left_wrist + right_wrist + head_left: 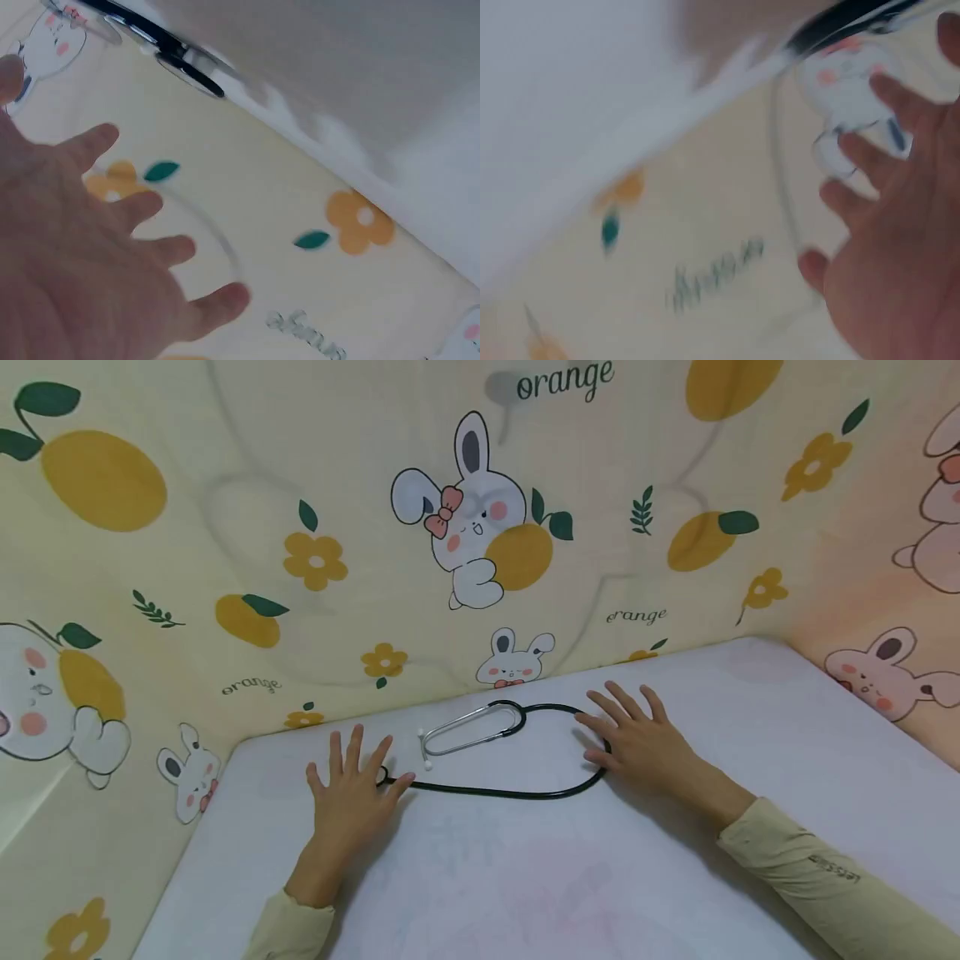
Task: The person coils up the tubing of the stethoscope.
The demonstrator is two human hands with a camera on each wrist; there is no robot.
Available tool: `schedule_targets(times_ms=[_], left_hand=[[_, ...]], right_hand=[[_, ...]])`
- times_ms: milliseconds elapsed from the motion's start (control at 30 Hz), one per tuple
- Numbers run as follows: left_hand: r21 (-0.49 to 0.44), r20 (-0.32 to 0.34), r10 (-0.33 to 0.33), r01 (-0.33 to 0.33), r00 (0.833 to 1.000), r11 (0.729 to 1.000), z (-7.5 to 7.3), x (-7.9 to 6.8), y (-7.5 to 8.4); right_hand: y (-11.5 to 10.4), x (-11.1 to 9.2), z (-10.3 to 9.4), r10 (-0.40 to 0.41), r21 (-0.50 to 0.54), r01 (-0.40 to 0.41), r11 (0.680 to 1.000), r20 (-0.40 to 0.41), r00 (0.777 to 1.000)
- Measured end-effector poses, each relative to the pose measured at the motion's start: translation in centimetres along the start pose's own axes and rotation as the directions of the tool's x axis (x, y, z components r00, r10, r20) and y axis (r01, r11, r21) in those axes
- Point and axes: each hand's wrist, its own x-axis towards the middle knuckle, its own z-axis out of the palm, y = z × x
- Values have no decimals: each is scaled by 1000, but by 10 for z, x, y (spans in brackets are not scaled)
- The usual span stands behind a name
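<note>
A stethoscope with black tubing (517, 794) and silver ear tubes (465, 746) lies on the white table, its tubing bent in a wide loop. My left hand (351, 802), fingers spread, is over the loop's left end and partly hides the chest piece (382, 775). At the loop's right end, my right hand (648, 752) spreads its fingers above the tubing and covers part of the bend. Neither hand grips anything. In the left wrist view the left palm (82, 255) faces the camera, and the right palm (900, 240) does so in the right wrist view.
A white tabletop (480, 877) reaches back to a cream wall covering (360, 460) printed with rabbits, oranges and flowers. Similar printed panels rise at the left and right (885, 610). Beige sleeves (817, 868) cover both forearms.
</note>
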Motion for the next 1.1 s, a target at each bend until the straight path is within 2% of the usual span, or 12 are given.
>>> schedule_targets(times_ms=[100,267,333,433,500,567,667,733,833,900,1033,1100], left_hand=[[6,5,24,-24,1000,1000,2,5,15],[2,33,74,-74,997,997,8,28,44],[-9,52,112,-111,992,994,13,38,55],[-21,114,148,-146,982,989,21,48,66],[-8,162,152,-153,975,988,23,50,69],[23,169,153,-159,974,987,22,50,70],[73,113,170,-179,979,981,19,47,67],[110,38,201,-204,979,973,16,45,65],[137,-32,244,-237,969,962,11,45,62],[133,-54,275,-266,960,955,9,47,62],[105,-24,304,-300,952,948,10,54,64],[84,4,302,-301,953,950,11,56,64]], right_hand=[[-16,10,-6,-24,32,24,999,14,1000],[-37,51,-16,-32,183,10,983,114,993],[-38,69,-13,-1,276,-41,960,151,989],[-32,84,3,123,391,-207,897,229,966],[-27,86,17,208,421,-318,849,287,935],[-22,84,30,273,443,-386,809,300,914],[-17,81,43,312,492,-401,773,255,915],[-17,80,46,326,528,-389,755,211,921],[-17,78,46,335,546,-379,747,183,924],[-16,77,45,346,553,-381,741,171,922],[-12,74,42,362,553,-382,740,151,920],[-10,73,40,373,566,-399,721,168,912]])
